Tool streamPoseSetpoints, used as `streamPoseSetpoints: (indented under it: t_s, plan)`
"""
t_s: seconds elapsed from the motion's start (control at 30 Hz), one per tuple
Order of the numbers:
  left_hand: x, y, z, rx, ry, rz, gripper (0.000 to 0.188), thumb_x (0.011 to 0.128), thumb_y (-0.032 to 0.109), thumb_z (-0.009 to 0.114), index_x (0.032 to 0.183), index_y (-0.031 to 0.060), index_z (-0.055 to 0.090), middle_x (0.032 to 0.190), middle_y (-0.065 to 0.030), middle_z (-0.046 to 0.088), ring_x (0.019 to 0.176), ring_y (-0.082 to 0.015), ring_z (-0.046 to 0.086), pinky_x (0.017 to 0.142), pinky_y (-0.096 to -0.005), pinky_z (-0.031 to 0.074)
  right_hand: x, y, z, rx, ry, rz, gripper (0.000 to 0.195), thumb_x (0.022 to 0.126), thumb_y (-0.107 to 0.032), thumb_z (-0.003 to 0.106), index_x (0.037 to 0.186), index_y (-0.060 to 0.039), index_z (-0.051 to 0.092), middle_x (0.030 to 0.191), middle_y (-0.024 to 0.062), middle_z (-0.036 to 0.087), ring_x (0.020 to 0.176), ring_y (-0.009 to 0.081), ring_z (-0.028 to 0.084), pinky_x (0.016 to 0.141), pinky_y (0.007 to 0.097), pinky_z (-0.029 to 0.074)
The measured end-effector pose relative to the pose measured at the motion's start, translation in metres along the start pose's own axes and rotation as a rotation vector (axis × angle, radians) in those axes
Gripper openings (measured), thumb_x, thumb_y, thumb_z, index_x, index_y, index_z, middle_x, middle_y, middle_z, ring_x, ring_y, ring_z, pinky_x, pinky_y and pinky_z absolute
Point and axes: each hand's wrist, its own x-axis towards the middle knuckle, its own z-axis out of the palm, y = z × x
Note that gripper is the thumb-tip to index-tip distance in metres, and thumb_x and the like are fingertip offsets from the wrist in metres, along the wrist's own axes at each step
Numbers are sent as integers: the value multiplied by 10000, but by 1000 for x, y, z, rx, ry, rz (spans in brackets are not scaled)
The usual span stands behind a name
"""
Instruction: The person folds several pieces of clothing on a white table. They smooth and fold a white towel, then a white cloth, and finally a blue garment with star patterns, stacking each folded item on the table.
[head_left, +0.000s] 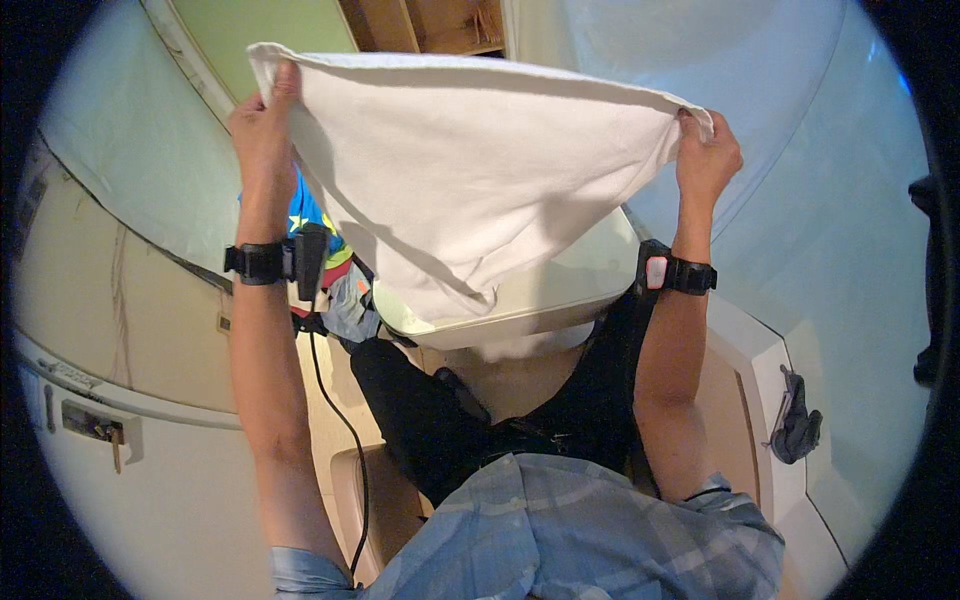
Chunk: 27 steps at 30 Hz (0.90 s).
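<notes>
A white cloth (480, 150), perhaps a towel, hangs stretched between my two raised hands. My left hand (264, 120) pinches its upper left corner, thumb on the near face. At the upper right corner, my right hand (709, 154) grips the fabric between thumb and fingers. The top edge runs nearly straight across, and the lower part narrows to a folded tip over a white table (577, 277). Whether that tip touches the tabletop, I cannot tell. The cloth hides much of the table.
Colourful clothes (349, 296) are heaped left of the table. A black cable (349, 427) runs down from the device on my left wrist. Left stands a white cabinet-like unit (172, 495) with keys (116, 442). A dark grey item (796, 424) lies on a white ledge (780, 480) at right.
</notes>
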Motion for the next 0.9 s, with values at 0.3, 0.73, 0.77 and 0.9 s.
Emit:
streamPoseSetpoints:
  t_s: [0.3,0.73,0.77,0.9]
  plan:
    - [-22,-117,6,1187,-73,-53,376,908,407,699,973,42,757,899,-212,742,780,-375,714,686,-469,545,-30,-29,10,520,-378,334,178,826,-102,795,964,5,763,836,37,716,733,117,628,660,252,495]
    - [-115,-28,98,180,-608,171,698,846,406,820,1325,-56,607,1025,-192,724,881,-182,656,793,-321,534,-90,-134,44,887,-932,168,252,894,-236,766,930,7,709,808,43,713,725,89,622,655,241,491]
    - [-113,-21,94,230,-678,80,618,855,405,811,1239,-51,646,926,-159,707,801,-162,621,728,-320,511,-91,-141,40,951,-945,279,279,877,-253,774,908,14,700,771,49,709,710,100,619,650,275,498]
    - [-106,-4,84,379,-740,12,436,920,402,746,842,-27,734,576,-35,579,562,-81,498,532,-294,408,-100,-125,43,989,-885,477,259,926,-255,737,936,-1,683,782,14,663,686,78,564,622,254,469]
